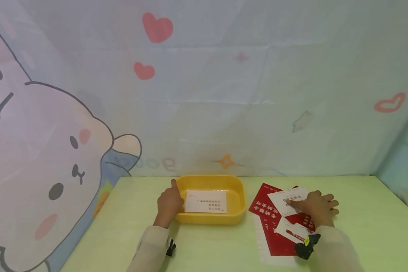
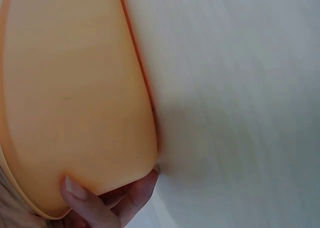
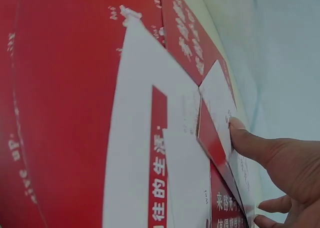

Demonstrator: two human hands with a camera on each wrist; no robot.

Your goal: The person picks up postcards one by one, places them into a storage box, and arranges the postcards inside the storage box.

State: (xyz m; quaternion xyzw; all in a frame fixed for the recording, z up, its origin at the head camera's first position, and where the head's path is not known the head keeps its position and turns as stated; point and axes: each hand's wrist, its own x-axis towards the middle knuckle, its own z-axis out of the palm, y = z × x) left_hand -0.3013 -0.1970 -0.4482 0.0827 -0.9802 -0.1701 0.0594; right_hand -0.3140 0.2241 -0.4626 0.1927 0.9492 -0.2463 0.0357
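A yellow tray [image 1: 210, 218] stands at the middle of the table, holding a white printed card [image 1: 205, 202]. My left hand [image 1: 170, 202] grips its left end; in the left wrist view the thumb [image 2: 75, 188] lies against the tray wall [image 2: 75, 98] and the fingers bend round the lower corner. To the right lies an overlapping pile of red and white printed cards. Over its far right part rests my right hand [image 1: 317, 207], fingers spread, the thumb touching a white card [image 1: 285, 198]. The right wrist view shows that thumb [image 3: 242, 135] on the card's face, other fingertips near its edge.
Under the pile, a large red card [image 1: 278, 241] and a white sheet [image 1: 261, 249] reach toward the near side. A pale green table [image 1: 207, 249] carries everything. Behind its far edge hangs a cloth backdrop [image 1: 207, 124] with hearts and a cartoon rabbit.
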